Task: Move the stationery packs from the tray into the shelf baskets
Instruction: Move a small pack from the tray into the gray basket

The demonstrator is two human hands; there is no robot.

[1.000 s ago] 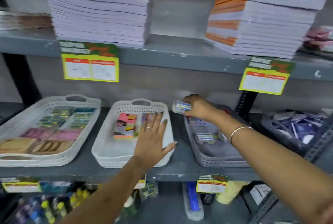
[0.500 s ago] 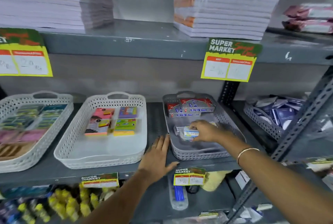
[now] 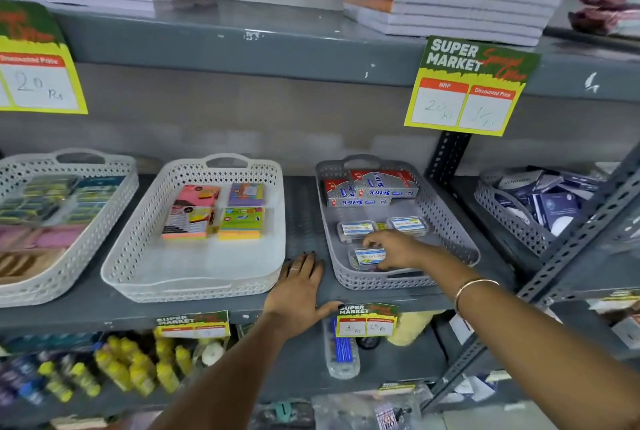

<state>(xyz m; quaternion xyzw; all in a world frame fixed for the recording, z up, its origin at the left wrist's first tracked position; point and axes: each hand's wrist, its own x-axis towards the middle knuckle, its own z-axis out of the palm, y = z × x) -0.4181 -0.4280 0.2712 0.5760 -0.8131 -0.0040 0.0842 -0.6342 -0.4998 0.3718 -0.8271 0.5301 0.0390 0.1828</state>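
My right hand (image 3: pixel 394 249) reaches into the grey basket (image 3: pixel 460 239) and grips a small clear pack with a blue and white label (image 3: pixel 369 256) that rests on the basket floor near the front. Two more such clear packs (image 3: pixel 356 229) (image 3: pixel 408 224) lie just behind it, and red and silver boxes (image 3: pixel 370 189) are stacked at the back. My left hand (image 3: pixel 298 291) lies flat, fingers spread, on the grey shelf (image 3: pixel 214 310) between the grey basket and the white basket (image 3: pixel 194 277), holding nothing. The white basket has sticky-note packs (image 3: pixel 214 211) at its back.
A second white basket (image 3: pixel 86 242) with coloured packs stands at the left. A grey basket of dark blue packs (image 3: pixel 512 218) sits at the right behind a slanted metal upright (image 3: pixel 581 242). Paper stacks fill the shelf above. Price tags hang from shelf edges. Bottles crowd the lower shelf.
My right hand carried the clear pack from above the basket's back down to its floor at the front. My left hand slid off the white basket onto the shelf. The view shifted right.
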